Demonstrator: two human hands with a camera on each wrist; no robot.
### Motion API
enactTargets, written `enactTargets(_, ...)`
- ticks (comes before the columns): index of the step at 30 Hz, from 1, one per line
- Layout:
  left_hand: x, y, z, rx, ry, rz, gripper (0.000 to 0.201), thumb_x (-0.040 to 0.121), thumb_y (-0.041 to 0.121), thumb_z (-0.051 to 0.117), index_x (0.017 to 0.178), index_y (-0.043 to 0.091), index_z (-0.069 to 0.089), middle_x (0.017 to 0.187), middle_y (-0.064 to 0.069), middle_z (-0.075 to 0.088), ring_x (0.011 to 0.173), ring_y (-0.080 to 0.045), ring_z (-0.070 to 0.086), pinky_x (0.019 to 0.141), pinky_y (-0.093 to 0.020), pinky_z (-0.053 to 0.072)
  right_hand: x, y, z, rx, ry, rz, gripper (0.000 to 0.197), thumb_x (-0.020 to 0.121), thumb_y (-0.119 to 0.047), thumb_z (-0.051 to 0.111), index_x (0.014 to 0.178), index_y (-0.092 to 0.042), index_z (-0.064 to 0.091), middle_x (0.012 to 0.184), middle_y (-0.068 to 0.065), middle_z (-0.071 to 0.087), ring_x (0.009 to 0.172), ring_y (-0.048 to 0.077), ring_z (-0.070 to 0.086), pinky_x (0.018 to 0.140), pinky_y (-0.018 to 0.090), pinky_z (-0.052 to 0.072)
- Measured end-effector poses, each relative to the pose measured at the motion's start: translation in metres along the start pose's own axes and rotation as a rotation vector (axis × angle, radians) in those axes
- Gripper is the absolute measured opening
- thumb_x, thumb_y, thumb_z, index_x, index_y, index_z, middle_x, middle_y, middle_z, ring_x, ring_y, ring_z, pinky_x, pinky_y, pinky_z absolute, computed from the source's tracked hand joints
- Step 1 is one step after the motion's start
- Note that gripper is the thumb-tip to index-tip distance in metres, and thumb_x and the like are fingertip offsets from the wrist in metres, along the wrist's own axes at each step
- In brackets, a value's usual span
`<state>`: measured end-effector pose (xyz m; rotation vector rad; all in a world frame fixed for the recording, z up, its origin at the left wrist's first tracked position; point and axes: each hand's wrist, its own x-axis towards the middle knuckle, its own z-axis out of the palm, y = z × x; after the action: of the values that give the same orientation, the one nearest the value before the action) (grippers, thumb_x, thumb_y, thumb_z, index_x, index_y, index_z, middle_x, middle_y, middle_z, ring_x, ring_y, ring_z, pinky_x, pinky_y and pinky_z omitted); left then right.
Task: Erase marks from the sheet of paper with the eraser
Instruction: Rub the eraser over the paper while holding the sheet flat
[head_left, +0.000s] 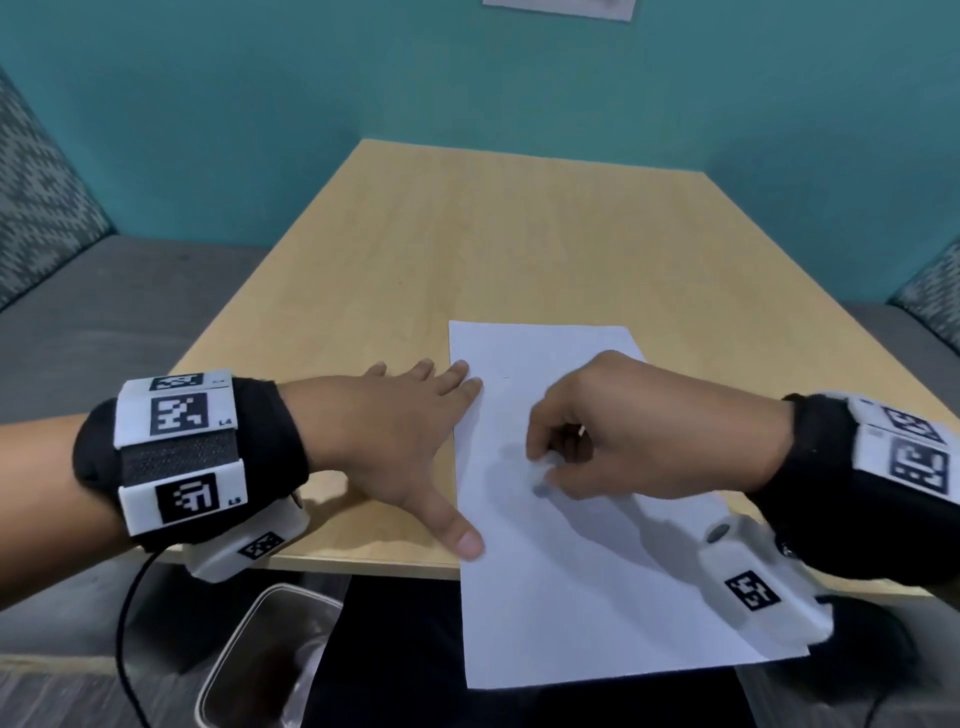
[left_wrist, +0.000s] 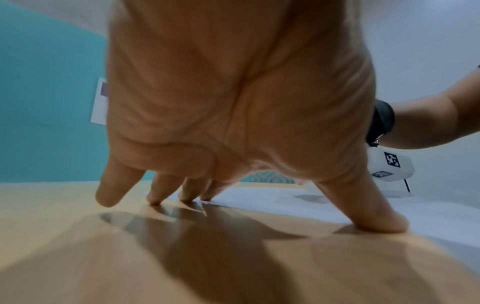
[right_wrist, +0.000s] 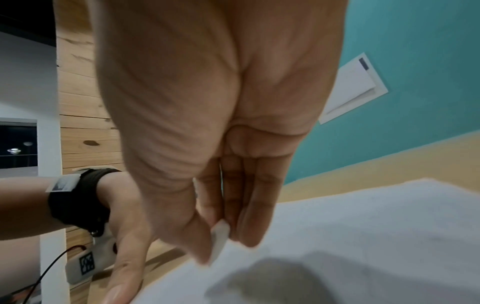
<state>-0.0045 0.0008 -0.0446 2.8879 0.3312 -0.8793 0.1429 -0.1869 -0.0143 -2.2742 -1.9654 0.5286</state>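
Sheet of paper (head_left: 571, 597) overhangs table (head_left: 415, 249) near edge; left hand (head_left: 395, 441) flat, fingers (head_left: 465, 371) straight, pinning its border against sliding. Right hand (head_left: 623, 431) pinches eraser (right_wrist: 219, 238) over faint marks.

I sit at a pale wooden bench (head_left: 467, 234) pushed against a teal painted wall (head_left: 467, 78) with a white paper notice (right_wrist: 353, 86) on it. Grey upholstered seats (head_left: 104, 312) with patterned backrests (head_left: 41, 197) flank me — knotty wooden planking (right_wrist: 85, 131) lines another wall.
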Motion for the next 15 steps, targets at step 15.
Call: enactTargets(15,-0.001,0.007,-0.005,0.084,-0.064,-0.057,0.161,0.057,0.105,0.060,0.165,0.026,-0.030,0.173,0.009,-0.032,0.165,-0.029,-0.015,0.129,-0.067,-0.003,0.022,-0.006,0.012,-0.074,0.087,-0.028,0.010,0.087,-0.033,0.075,0.096,-0.029,0.075,0.079,-0.013,0.068,0.075,0.001,0.061,0.074,0.029,0.057)
